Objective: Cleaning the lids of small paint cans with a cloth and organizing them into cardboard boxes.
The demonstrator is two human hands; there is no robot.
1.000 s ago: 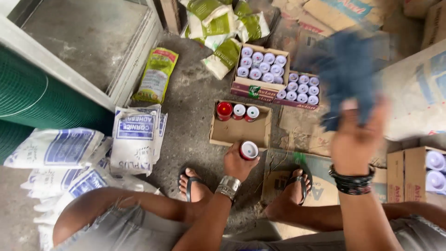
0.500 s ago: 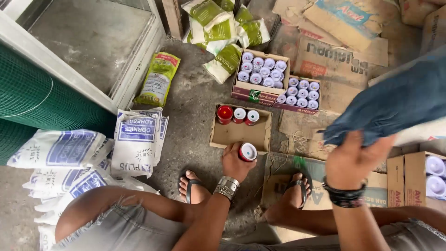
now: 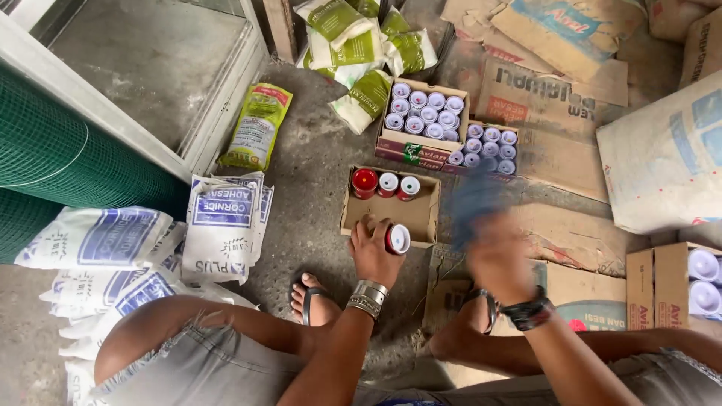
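My left hand grips a red spray can with a white cap at the near edge of an open cardboard box. Three red cans stand in a row along that box's far side. My right hand holds a blue cloth, blurred by motion, just right of the held can. A metal bracelet is on my left wrist and a dark band on my right.
Two boxes of several white-capped cans lie beyond. White sacks lie at left, green packets farther off. Green mesh, flattened cardboard, a big white sack. My sandalled feet are on concrete.
My right hand has swung the blue cloth down from high at the right to just beside the held can. My left hand has kept the can at the box edge.
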